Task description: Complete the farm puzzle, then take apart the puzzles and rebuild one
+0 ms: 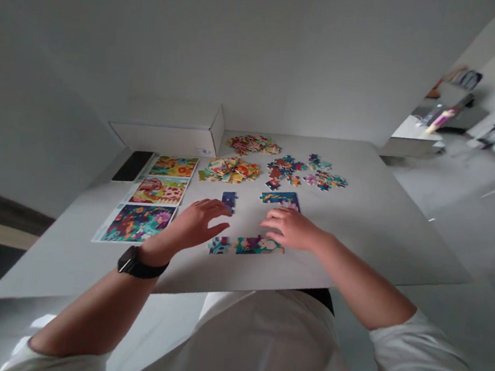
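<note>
My left hand (197, 222) hovers over the white table (383, 228) with its fingers spread and nothing in it, just short of a small dark blue joined puzzle chunk (229, 199). My right hand (291, 228) lies palm down, fingers stretched flat, touching the top of a joined strip of puzzle pieces (258, 246). A small loose chunk (219, 245) lies left of that strip. Another joined blue section (280, 199) sits just beyond my right hand. A black watch (139, 265) is on my left wrist.
Loose piece piles lie further back: yellow-orange (230, 169), reddish (253, 144), dark blue-red (284, 171), teal-pink (325, 177). Three picture cards (155, 190) line the left side beside a black phone (133, 165). A white box (167, 132) stands at the back left.
</note>
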A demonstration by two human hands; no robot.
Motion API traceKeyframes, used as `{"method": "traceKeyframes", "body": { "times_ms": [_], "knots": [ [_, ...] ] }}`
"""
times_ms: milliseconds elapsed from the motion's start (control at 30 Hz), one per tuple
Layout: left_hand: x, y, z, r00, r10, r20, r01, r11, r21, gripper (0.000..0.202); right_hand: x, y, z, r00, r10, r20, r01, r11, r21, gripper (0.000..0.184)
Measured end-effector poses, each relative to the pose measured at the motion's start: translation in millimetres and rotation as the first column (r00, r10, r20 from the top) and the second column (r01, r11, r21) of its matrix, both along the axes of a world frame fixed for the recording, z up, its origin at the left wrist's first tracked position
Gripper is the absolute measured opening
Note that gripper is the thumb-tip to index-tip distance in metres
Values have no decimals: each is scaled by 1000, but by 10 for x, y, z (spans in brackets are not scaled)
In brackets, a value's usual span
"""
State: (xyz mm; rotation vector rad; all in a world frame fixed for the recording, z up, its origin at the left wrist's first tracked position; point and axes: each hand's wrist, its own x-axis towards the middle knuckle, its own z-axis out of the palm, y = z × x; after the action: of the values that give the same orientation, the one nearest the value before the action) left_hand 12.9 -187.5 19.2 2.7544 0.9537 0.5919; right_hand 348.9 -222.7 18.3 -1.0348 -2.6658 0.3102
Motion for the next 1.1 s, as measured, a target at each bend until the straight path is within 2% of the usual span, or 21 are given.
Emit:
{"method": "traceKeyframes", "body": {
  "times_ms": [200,300,367,433,500,533,567,633,700,933,1000,1100],
  "knots": [
    [292,406,146,997,-61,45,59,998,34,27,489,336,247,979,-204,31,204,979,-25,27],
    [411,500,115,996,-51,66,50,999,19,28,786,546,321,927,-373,26,374,928,-6,27],
    [442,529,33,995,-32,93,31,1000,2,28,1016,677,303,824,-566,7,566,824,16,28],
    [431,549,-75,992,-16,127,17,1000,-5,27,1251,765,218,660,-751,-28,752,659,32,32],
    [396,567,-173,987,4,160,-4,1000,-1,26,1456,795,88,496,-866,-56,868,494,43,38],
    [377,574,-209,983,19,180,-20,1000,3,26,1539,791,19,431,-901,-51,902,430,40,39],
    [361,580,-234,979,37,200,-38,999,4,25,1606,779,-45,401,-915,-33,916,400,30,40],
    [348,582,-254,970,70,232,-71,997,-3,25,1691,751,-143,383,-924,-5,924,383,11,40],
    [358,571,-246,967,85,242,-84,996,-16,26,1714,738,-199,394,-919,-2,919,394,6,40],
    [403,529,-235,978,75,196,-71,997,-29,26,1648,794,-288,497,-866,53,867,497,-13,42],
    [394,530,-243,979,71,192,-68,997,-26,26,1682,795,-301,479,-874,87,878,479,-16,43],
    [383,533,-255,979,68,191,-64,998,-26,26,1770,785,-309,373,-923,95,926,376,22,46]
  ]
}}
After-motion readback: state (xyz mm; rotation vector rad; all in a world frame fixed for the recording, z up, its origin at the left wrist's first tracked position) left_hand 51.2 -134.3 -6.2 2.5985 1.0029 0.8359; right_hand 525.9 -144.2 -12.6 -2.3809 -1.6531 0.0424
